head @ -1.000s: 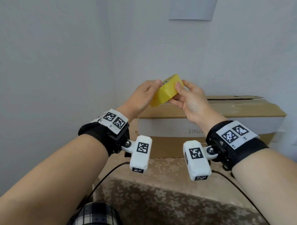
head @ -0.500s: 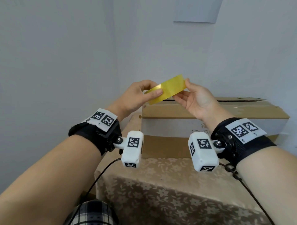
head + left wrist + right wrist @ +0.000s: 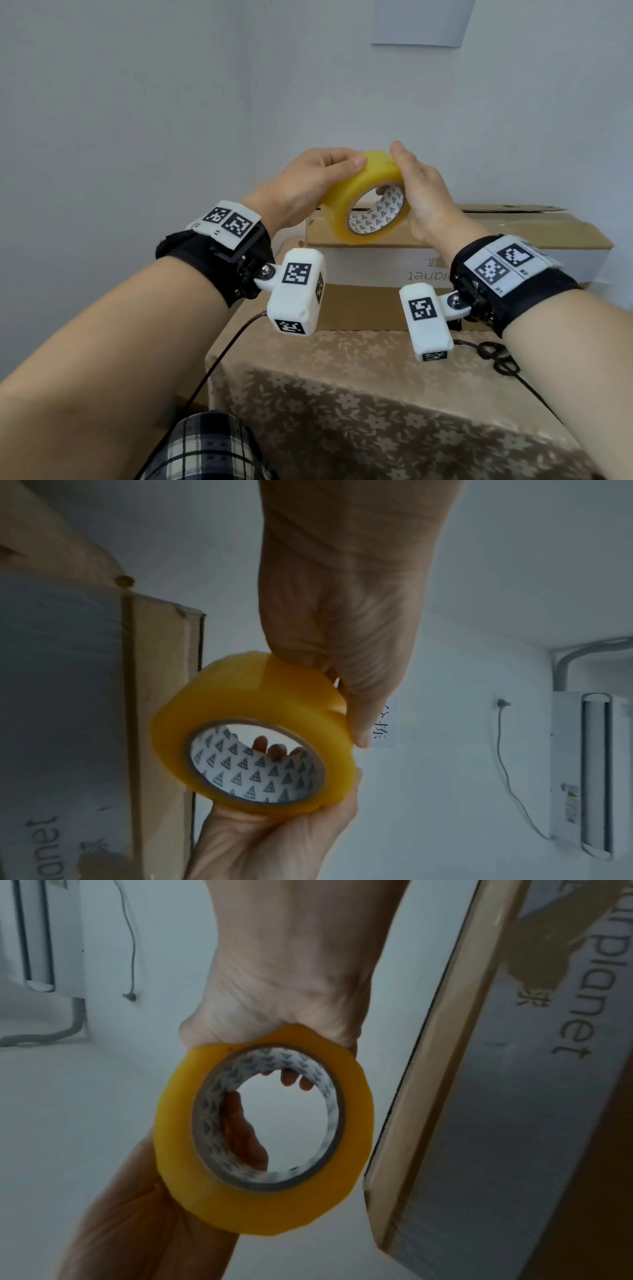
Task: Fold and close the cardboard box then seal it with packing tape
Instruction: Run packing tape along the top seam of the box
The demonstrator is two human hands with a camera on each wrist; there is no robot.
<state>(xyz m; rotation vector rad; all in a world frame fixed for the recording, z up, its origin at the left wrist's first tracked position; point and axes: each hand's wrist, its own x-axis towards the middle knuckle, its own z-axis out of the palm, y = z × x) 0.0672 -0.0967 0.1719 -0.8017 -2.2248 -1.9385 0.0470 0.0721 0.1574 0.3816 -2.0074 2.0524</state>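
A yellow packing tape roll (image 3: 346, 195) with a patterned white core is held up in the air between both hands, its hole facing me. My left hand (image 3: 325, 171) grips the roll's left side, thumb on the rim. My right hand (image 3: 414, 185) holds the right side, with fingertips showing inside the core. In the left wrist view the roll (image 3: 246, 696) sits between the left hand (image 3: 342, 647) above and the right hand (image 3: 274, 840) below. Behind and below the roll, the brown cardboard box (image 3: 496, 236) stands on the table with its top flaps lying flat.
The table (image 3: 342, 404) wears a beige flowered cloth and ends near my knees. A dark looped object (image 3: 496, 358) lies on the cloth near my right wrist. Bare walls stand to the left and behind the box, with a paper sheet (image 3: 421, 20) pinned high up.
The roll has been turned between the hands: half a second ago it showed edge-on, now its open core faces me. Both hands still hold it.
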